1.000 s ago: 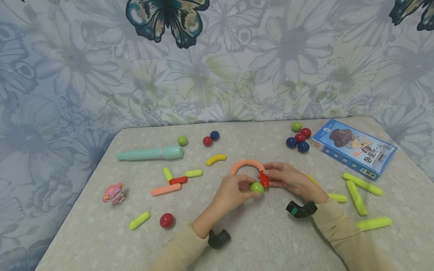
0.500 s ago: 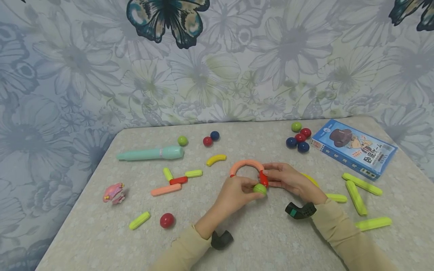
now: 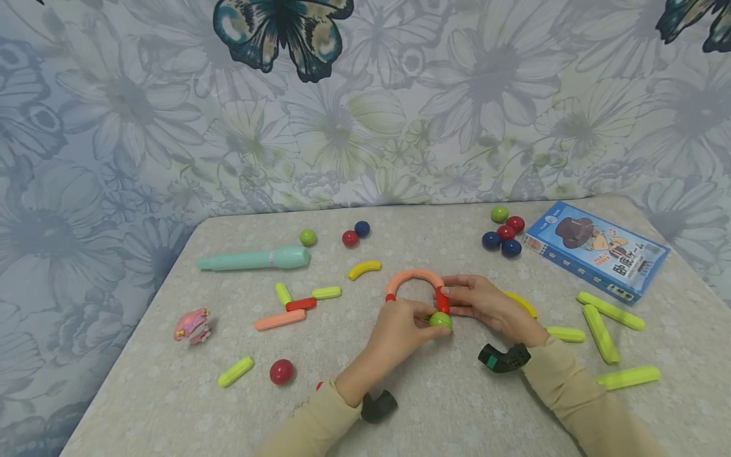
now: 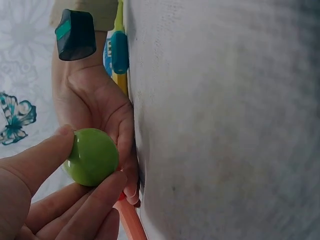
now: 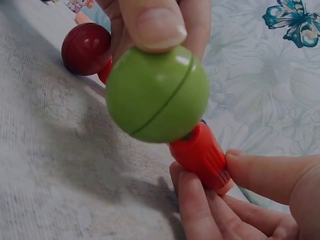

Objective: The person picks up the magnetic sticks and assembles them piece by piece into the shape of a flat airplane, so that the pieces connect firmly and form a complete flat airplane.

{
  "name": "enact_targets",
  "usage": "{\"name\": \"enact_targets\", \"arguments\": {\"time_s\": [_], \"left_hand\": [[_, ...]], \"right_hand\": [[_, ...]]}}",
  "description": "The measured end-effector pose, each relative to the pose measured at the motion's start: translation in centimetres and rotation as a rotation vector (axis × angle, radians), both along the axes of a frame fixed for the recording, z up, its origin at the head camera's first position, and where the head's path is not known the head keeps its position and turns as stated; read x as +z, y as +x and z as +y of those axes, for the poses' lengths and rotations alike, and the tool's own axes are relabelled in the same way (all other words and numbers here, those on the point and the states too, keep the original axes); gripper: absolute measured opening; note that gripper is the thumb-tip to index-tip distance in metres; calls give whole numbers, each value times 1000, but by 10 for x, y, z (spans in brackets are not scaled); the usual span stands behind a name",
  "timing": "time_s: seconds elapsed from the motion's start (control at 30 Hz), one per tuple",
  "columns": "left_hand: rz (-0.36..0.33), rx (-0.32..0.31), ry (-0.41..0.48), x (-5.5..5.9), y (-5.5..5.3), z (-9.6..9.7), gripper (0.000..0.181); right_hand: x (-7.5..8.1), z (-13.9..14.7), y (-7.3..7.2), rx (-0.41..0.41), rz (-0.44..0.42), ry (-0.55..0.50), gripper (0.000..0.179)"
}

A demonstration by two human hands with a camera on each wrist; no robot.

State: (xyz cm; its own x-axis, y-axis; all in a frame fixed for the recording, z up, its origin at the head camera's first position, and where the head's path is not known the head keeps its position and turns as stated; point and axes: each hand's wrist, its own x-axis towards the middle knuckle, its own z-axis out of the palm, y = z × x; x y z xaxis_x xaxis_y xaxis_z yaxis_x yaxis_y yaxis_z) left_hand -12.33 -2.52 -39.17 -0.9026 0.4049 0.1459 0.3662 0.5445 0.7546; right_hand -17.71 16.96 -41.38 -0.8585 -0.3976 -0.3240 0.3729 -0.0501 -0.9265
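Observation:
My left hand (image 3: 400, 327) pinches a green ball (image 5: 157, 95) between thumb and fingers. The ball touches the end of a short red ribbed stick (image 5: 202, 157). My right hand (image 3: 493, 304) grips that stick between thumb and fingers. The stick continues from the right end of a peach-coloured curved piece (image 3: 415, 274), which arches on the table. Another red piece (image 3: 391, 297) shows at the arch's left end, partly hidden by my left hand. In the right wrist view a dark red ball (image 5: 86, 49) appears behind, near a bit of red.
Several light green sticks (image 3: 599, 333) and a blue box (image 3: 596, 247) lie on the right. Left are a turquoise wand-like thing (image 3: 254, 258), a pink figure (image 3: 192, 325) and short coloured sticks (image 3: 288, 319). A yellow curved piece (image 3: 364, 269) lies behind the hands.
My left hand has moved slightly right and nearer with the green ball, bringing it against the red stick's end. My right hand has hardly moved. A bit of red now shows beside my left sleeve.

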Motion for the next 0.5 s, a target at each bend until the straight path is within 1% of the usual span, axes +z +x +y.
{"name": "enact_targets", "arguments": {"time_s": [0.13, 0.3, 0.4, 0.5], "left_hand": [[20, 16, -16, -1, 0, 1, 25], [20, 23, -16, -1, 0, 1, 26], [-4, 18, -8, 1, 0, -2, 32], [-37, 25, -9, 8, -3, -11, 38]], "right_hand": [[0, -1, 0, -4, 4, -8, 55], [1, -1, 0, -9, 5, -3, 56], [1, -2, 0, -17, -8, 6, 57], [1, -1, 0, -14, -13, 20, 57]]}}
